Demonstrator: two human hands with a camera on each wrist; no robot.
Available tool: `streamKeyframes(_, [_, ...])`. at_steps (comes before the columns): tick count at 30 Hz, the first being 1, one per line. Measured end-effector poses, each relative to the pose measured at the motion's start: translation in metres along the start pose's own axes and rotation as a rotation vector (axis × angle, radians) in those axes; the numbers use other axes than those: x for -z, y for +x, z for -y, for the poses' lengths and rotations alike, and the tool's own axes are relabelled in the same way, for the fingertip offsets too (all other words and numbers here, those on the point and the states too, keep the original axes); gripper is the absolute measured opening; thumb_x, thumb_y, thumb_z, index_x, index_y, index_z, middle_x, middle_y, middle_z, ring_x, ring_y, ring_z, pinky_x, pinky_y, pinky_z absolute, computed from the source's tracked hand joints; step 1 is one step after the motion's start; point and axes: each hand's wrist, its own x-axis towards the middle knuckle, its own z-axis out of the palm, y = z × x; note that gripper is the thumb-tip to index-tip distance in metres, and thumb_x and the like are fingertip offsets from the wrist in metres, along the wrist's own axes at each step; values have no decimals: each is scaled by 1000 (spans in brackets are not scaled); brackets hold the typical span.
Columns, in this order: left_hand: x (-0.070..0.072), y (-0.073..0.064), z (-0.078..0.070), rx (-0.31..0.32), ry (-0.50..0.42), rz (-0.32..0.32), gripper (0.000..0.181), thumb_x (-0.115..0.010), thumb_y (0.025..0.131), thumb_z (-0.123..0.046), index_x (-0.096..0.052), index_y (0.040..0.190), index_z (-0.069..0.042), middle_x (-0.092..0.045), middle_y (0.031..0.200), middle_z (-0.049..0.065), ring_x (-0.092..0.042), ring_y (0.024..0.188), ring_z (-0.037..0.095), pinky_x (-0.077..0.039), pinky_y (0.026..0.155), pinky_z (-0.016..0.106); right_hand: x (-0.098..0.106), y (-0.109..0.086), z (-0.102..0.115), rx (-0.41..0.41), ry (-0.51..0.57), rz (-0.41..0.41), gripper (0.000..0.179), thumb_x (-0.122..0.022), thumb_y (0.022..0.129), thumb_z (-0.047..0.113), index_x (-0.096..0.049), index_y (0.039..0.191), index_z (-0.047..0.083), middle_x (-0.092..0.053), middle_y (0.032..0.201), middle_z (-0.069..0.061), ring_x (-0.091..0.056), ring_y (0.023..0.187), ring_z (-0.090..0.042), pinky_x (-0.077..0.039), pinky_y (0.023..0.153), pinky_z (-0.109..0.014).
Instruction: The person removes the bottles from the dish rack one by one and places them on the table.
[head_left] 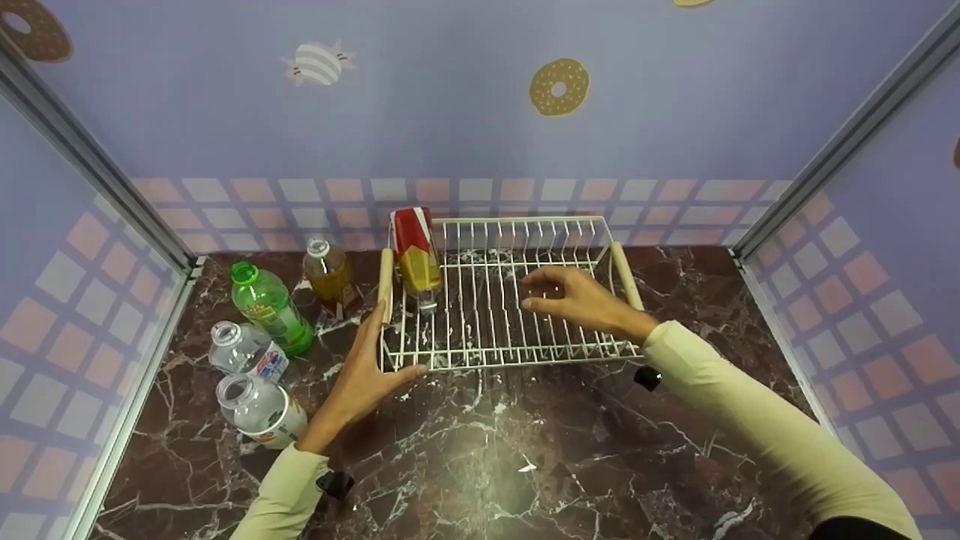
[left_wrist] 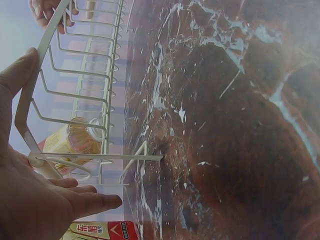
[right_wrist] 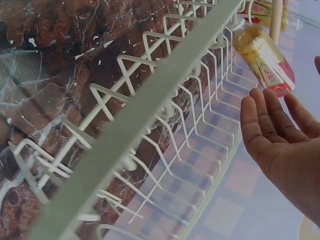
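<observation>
A white wire dish rack (head_left: pixel 480 364) with wooden handles stands against the back wall. In its left end a bottle (head_left: pixel 415 251) with a red and yellow label leans upside down, its neck between the wires. My left hand (head_left: pixel 367 379) rests at the rack's front left corner, fingers stretched along the wooden handle (head_left: pixel 385 285); in the left wrist view its thumb (left_wrist: pixel 22 70) touches the front rail. Over the right half of the rack hovers my right hand (head_left: pixel 574 300), fingers loosely bent and nothing between them. The right wrist view shows that hand (right_wrist: pixel 285 135) with an unfilled palm.
Left of the rack stand an amber bottle (head_left: pixel 330 277), a green bottle (head_left: pixel 274 307), a clear bottle (head_left: pixel 247 352) and a clear bottle with a white label (head_left: pixel 262 412). Patterned walls (head_left: pixel 480 142) enclose the dark marbled tabletop (head_left: pixel 480 465) at the back and both sides.
</observation>
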Motion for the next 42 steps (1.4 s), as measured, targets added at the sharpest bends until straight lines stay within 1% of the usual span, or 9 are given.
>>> streamKeyframes(4, [0,-1,1,10,-12,-6,133,-99,83,-38,-8,179,-20,-14,182,22,-20,165,49,-19,129,77,-2,10,5,14,-16,31,51,-78,104,26,-65,143,-3,-72,136,-20,-69,124,-34,-59,111,-49])
streamKeyframes(7, [-1,-1,1,9,-26,-9,132,-98,84,-38,-8,179,-21,-13,183,22,-19,165,49,-18,129,77,-1,18,8,20,-31,42,48,-78,103,24,-66,142,-1,-72,137,-18,-69,125,-33,-58,112,-48])
streamKeyframes(14, [-5,-1,3,17,-67,-16,131,-99,84,-36,-9,179,-21,-10,184,18,-15,167,46,-15,131,76,-1,36,8,32,-59,64,51,-77,105,28,-64,143,-2,-72,135,-20,-70,121,-34,-60,108,-48])
streamKeyframes(20, [-7,-2,3,29,-132,-9,131,-98,85,-32,-7,179,-23,-5,185,15,-9,168,45,-9,132,74,1,51,11,29,-39,58,53,-77,105,28,-63,146,-2,-70,140,-22,-67,128,-36,-56,114,-51])
streamKeyframes(23, [-7,-3,3,48,-150,-6,132,-97,86,-29,-4,179,-27,-2,185,17,-6,168,46,-7,130,78,0,59,11,28,-40,66,54,-77,105,31,-62,146,0,-69,142,-20,-66,129,-34,-56,115,-50])
streamKeyframes(27, [-10,-4,4,75,-170,-12,134,-97,86,-28,-1,179,-30,1,184,19,-3,168,46,-6,129,79,-3,70,12,31,-43,73,53,-76,105,33,-63,146,1,-69,142,-17,-66,129,-32,-55,115,-48])
streamKeyframes(33, [-16,-2,2,76,-209,-4,135,-96,86,-32,2,178,-33,5,184,10,1,168,41,-6,131,75,-7,81,8,29,-40,68,53,-78,104,28,-62,146,-1,-69,141,-18,-66,130,-34,-55,115,-47])
streamKeyframes(37, [-14,-4,3,78,-220,-18,133,-96,86,-31,0,179,-32,3,184,10,-6,168,42,-8,129,79,-15,91,6,49,-28,78,55,-79,103,28,-62,147,-1,-69,142,-19,-66,130,-33,-55,115,-46])
streamKeyframes(42, [-12,-6,4,82,-254,-6,132,-95,88,-29,2,178,-36,3,184,8,-28,164,40,-10,128,80,-26,103,7,74,-24,85,59,-80,102,29,-61,148,-3,-67,144,-23,-65,132,-38,-55,117,-48])
